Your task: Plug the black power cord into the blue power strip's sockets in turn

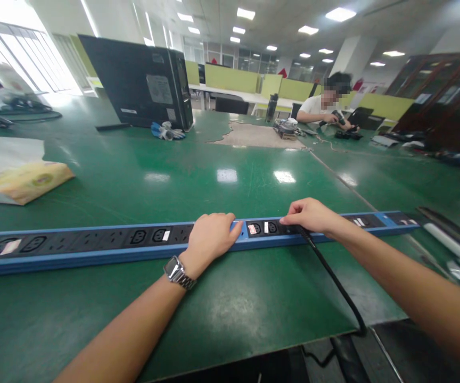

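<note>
A long blue power strip [114, 257] with black sockets lies across the green table. My left hand [213, 234], with a metal watch [179, 272] at its wrist, rests over the strip's middle, its fingers wrapped over the far edge. Further right, my right hand [307, 215] is closed in a pinch just above the sockets. A black cable [336, 279] runs from the strip beneath that hand down over the table's front edge. What the right fingertips pinch is too small to make out. Small white and pink labels stick to several sockets.
On the green table [174, 197] stand a black computer tower [142, 85], gloves [168, 131] and a tissue pack [26, 181] at left. Across the table a person [320, 109] holds a tool. Metal and black bars [449, 239] lie at right.
</note>
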`<state>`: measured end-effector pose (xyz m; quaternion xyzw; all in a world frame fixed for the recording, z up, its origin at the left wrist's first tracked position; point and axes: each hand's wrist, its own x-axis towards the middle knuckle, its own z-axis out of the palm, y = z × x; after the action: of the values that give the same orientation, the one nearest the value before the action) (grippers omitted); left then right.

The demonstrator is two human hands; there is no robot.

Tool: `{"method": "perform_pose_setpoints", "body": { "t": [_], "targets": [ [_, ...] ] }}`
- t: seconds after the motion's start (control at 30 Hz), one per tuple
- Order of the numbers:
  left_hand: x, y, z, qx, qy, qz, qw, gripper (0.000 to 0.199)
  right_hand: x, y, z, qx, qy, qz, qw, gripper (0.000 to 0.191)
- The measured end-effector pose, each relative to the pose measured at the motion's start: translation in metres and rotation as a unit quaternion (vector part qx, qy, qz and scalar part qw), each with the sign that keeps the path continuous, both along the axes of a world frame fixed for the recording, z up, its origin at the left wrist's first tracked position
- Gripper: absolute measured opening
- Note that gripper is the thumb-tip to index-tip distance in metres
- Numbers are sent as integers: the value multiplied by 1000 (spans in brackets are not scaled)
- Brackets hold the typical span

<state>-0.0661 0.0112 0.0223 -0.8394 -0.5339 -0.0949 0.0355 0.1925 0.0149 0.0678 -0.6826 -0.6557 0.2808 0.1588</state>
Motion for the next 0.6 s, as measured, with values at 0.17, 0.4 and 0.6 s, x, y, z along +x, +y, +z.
{"method": "perform_pose_setpoints", "body": {
  "t": [0.17,0.4,0.6],
  "targets": [
    [0,0,1,0,-5,-5,1000,43,7,3,-9,-6,30,-41,999,36],
    [1,0,0,-4,1,1,1000,46,-1,5,-9,0,31,-40,999,34],
    [1,-2,2,-7,4,5,1000,46,-5,8,-8,50,-115,-1,992,25]
  ]
}}
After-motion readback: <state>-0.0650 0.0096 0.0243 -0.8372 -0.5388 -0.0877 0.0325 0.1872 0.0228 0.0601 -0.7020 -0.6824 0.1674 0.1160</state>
